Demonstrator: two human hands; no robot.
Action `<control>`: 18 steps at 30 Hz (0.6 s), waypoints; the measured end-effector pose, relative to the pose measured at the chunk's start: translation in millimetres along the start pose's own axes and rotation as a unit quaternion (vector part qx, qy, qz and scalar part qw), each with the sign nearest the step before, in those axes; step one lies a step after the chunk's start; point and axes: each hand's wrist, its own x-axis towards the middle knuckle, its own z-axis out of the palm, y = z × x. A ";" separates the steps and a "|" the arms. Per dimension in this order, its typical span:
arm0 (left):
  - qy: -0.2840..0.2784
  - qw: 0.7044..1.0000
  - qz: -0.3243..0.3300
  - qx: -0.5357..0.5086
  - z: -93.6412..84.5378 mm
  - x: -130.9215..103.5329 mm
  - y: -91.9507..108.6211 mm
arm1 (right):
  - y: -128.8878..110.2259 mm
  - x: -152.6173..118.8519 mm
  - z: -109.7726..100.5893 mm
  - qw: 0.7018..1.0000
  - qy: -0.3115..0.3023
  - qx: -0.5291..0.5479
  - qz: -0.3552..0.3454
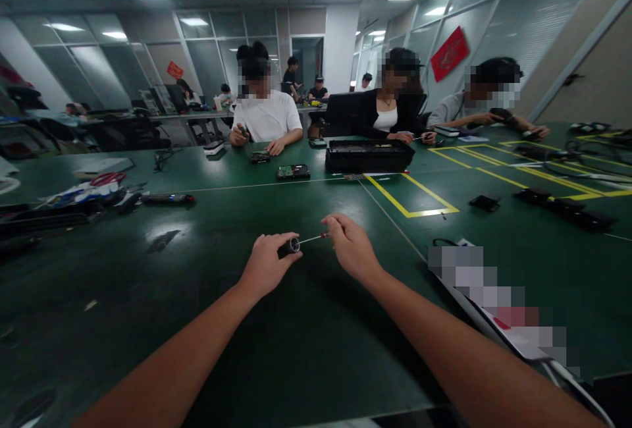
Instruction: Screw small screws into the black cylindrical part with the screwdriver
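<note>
Near edge: the counter [306,349] runs dark green right up to the bottom of the view, bare under both forearms.
Left hand [266,265]: closed around the black screwdriver handle [289,246], held above the counter.
Right hand [351,243]: fingertips pinched on the red-marked far end of the thin bit [312,239], whose other end sits in the handle's metal collar.
Hands: two, near each other, joined only by the bit between them.
Open room, left: wide bare counter with a bright ceiling-light glare; clutter starts only at the far left, a heap of tools [93,191] and one dark pen-shaped tool [168,198].
Open room, right: a pixelated flat item [494,296] lies just beside the right forearm, with a cable at its edge.
Seams: one pale line crosses the counter beyond the hands; one yellow taped rectangle [412,196] sits right of centre, with more yellow lines behind it.
Mid counter: one black tray [368,155], one circuit board [293,171], and several small black parts [563,207] on the right.
Far edge: three people seated, their hands busy with small items; more people at desks behind.
</note>
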 end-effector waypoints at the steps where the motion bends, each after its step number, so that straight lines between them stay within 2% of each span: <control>1: -0.002 1.000 0.000 0.000 0.5 0.0 -0.6 | 1.1 0.4 0.3 1.000 0.001 0.017 0.002; 8: 0.005 1.000 -0.012 -0.002 -0.1 -0.6 -0.3 | 3.2 4.0 5.7 0.988 0.017 0.155 -0.008; 10: 0.008 1.000 0.003 0.007 -1.3 -1.0 2.5 | 2.7 5.7 6.2 0.978 0.017 0.207 0.028; 13: 0.012 0.999 0.034 0.031 -2.1 -1.0 4.2 | 6.3 8.5 6.2 0.950 0.033 0.286 0.118; 15: 0.000 0.999 0.026 0.038 -1.6 -0.5 1.9 | 10.5 10.1 6.4 0.943 0.066 0.292 0.145; 18: -0.021 0.999 0.002 0.032 -0.3 0.5 -3.9 | 14.5 10.9 7.6 0.952 0.102 0.257 0.135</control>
